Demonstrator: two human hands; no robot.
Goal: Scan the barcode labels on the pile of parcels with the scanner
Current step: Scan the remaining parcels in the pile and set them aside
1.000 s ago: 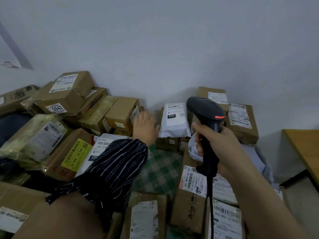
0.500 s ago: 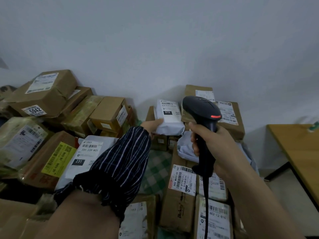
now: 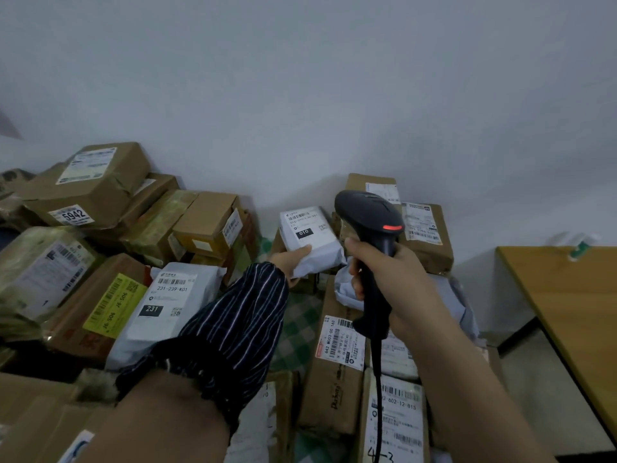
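Grey wall (image 3: 300, 78); scanner (image 3: 369, 210) beside white parcel (image 3: 314, 243)

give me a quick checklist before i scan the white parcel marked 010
1. The left hand grips the white parcel: ok.
2. Its label faces up, barcode uncovered: ok.
3. The right hand holds the scanner by its handle: ok.
4. Aim at that barcode: not ok, the scanner's head sits beside the parcel, no beam on the label.
5. The cable free of snags: cannot tell.
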